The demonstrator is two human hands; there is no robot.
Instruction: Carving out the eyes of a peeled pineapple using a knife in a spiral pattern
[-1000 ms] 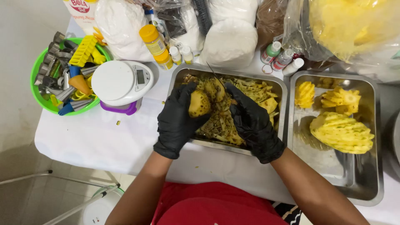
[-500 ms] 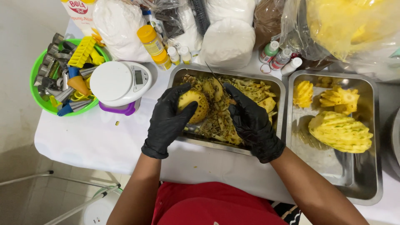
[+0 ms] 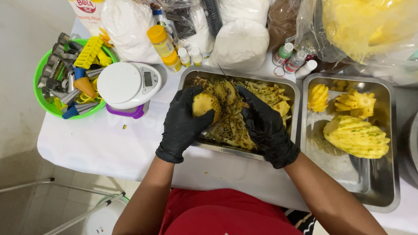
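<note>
Head view: left hand [image 3: 183, 124] in black glove clenched round small yellow pineapple piece [image 3: 205, 104], over steel peel tray [image 3: 198, 78] nr table's back edge. Right hand [image 3: 265, 126] grips thin knife [image 3: 227, 79]. Best w/ shallow cuts, blade away from fingers, scraps into tray.

Pineapple [image 3: 204, 104]: partly peeled, yellow flesh exposed with brown eyes and bits of rind left, gripped in the black-gloved left hand [image 3: 183, 124] above the left steel tray [image 3: 204, 74] of peel scraps. Knife [image 3: 228, 80]: thin dark blade, held in the gloved right hand [image 3: 263, 126], tip angled up and away, blade just beside the fruit; contact unclear.
</note>
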